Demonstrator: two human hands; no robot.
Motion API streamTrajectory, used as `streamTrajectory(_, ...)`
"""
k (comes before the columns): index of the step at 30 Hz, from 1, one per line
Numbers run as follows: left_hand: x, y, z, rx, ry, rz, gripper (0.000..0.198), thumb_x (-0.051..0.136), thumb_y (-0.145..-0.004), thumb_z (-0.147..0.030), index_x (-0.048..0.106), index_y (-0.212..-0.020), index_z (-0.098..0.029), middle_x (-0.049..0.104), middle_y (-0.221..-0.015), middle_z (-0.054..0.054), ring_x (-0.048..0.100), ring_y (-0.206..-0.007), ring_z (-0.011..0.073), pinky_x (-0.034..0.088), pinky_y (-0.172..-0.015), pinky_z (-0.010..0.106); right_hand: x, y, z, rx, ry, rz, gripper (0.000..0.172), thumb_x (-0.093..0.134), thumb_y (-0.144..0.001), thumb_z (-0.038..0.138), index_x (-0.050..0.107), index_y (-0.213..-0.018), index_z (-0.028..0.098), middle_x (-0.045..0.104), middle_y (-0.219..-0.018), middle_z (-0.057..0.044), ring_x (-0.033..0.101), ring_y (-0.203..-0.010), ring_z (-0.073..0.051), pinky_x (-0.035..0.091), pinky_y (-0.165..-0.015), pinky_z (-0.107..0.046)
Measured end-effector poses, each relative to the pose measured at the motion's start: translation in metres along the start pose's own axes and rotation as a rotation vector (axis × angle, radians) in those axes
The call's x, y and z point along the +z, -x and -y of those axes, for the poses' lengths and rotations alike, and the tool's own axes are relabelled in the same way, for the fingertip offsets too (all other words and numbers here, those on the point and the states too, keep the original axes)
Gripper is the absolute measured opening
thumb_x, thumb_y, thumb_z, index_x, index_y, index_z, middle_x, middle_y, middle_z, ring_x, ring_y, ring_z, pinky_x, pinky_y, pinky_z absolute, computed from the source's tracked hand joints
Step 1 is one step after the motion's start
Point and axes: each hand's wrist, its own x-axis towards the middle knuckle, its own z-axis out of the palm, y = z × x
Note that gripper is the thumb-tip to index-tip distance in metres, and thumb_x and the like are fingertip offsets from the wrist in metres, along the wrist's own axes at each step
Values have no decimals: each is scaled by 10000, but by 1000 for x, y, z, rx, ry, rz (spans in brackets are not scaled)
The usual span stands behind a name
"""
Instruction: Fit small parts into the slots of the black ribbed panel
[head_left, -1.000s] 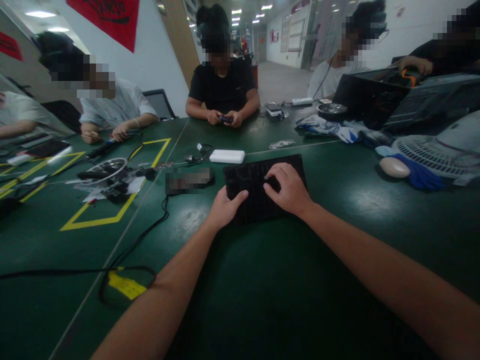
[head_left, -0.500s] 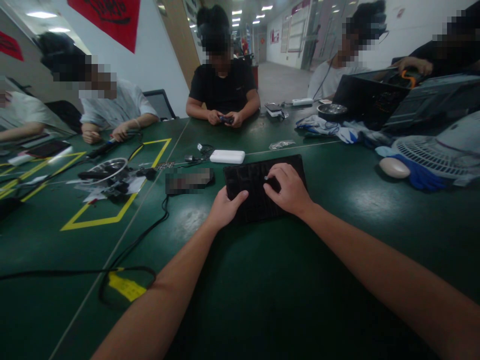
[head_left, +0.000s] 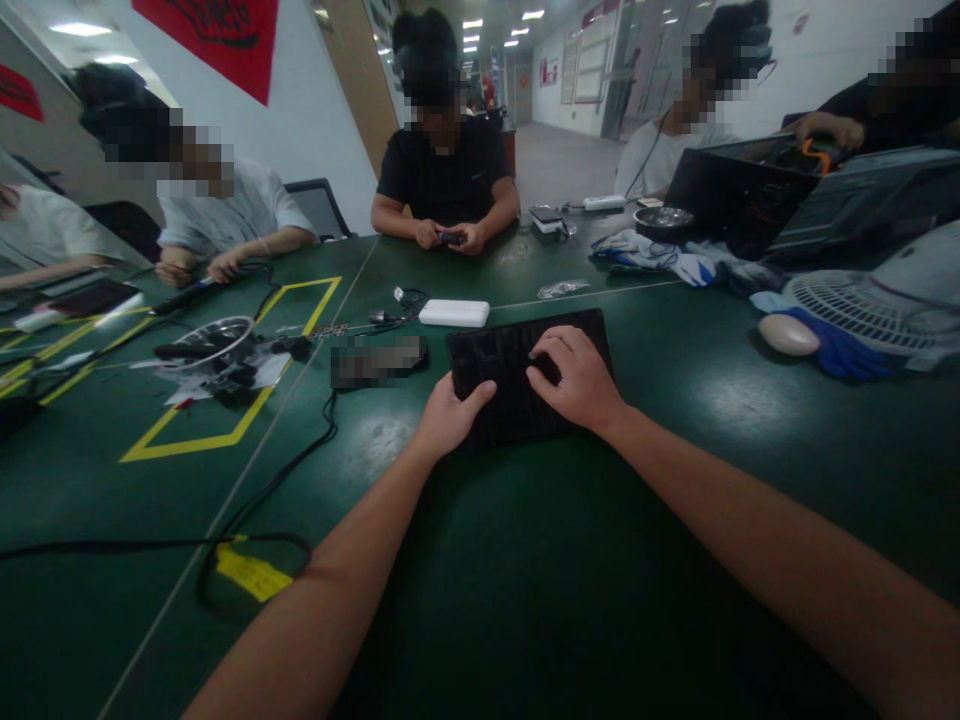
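A flat black tray (head_left: pixel 495 365) with shallow compartments lies on the dark green table (head_left: pixel 525 580) in front of me. My left hand (head_left: pixel 448 417) grips its near left edge, thumb on top and fingers curled under. My right hand (head_left: pixel 576 381) rests on the tray's right half with fingertips pinched together on something too small to make out.
A white power bank (head_left: pixel 454 313) and black cables (head_left: pixel 285 470) lie beyond and left of the tray. A steel bowl (head_left: pixel 214 333) with tools sits in a yellow-taped box. Right: a fan (head_left: pixel 862 310), blue gloves, laptops. Several people work around the table.
My hands and the tray have stayed almost still; the small bright speck at my right fingertips no longer shows. The person at left has shifted their hands along the table.
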Motion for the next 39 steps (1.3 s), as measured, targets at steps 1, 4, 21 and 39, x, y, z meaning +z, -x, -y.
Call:
streamTrajectory(1,0,-1,1,5,1,-1,575,786,-801,-550,676,-1187,-138,749,-1207,149,693,-1143,352,538,-1011,517,0,0,0,-5,0,-3,117,629,-883,219,575,-986,231,632,-1061,-94,607,-1038,-270,505,-936,-447)
streamTrajectory(4,0,-1,4,7,13,0,593,792,-794,-556,668,-1197,-138,744,-1217,151,694,-1136,345,546,-996,503,1,0,-1,-5,-8,-5,124,636,-873,212,555,-965,232,637,-1047,-95,611,-1029,-274,506,-931,-453)
streamTrajectory(21,1,1,-3,6,13,6,564,783,-802,-538,671,-1181,-136,746,-1206,151,696,-1128,349,539,-1003,513,0,0,0,-9,17,-4,146,616,-901,229,609,-1047,230,627,-1078,-96,607,-1035,-269,506,-932,-450)
streamTrajectory(39,0,-2,4,5,32,11,583,793,-798,-545,671,-1195,-135,742,-1209,157,694,-1131,352,535,-1009,524,1,1,-1,8,-20,-16,138,623,-872,212,544,-984,234,635,-1045,-94,605,-1036,-277,503,-938,-458)
